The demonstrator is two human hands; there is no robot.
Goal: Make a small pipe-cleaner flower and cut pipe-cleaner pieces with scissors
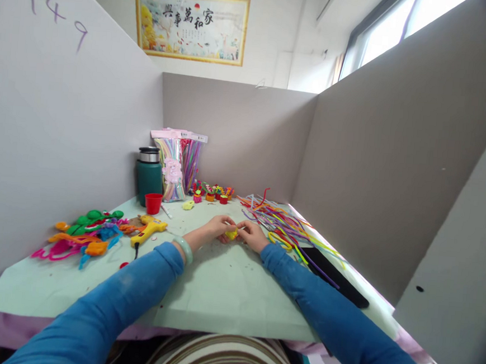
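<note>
Between my two hands, over the middle of the paper-covered table (226,293), is a small yellow fuzzy piece (231,234), which looks like coiled pipe cleaner. My left hand (219,228) grips it from the left, its fingers curled around it. From the right, my right hand (252,234) pinches its edge between thumb and fingers. Part of the piece is hidden behind the fingers. Close by on the right lie loose pipe cleaners (276,215) in many colours, and yellow-handled scissors (279,241).
On the left are a yellow glue gun (150,229), a red cup (152,203), a green bottle (149,177) and a heap of fuzzy shapes (90,231). Small potted figures (210,193) and packs of pipe cleaners (172,168) stand at the back. A black flat object (336,279) lies right. Partitions (236,131) enclose the table.
</note>
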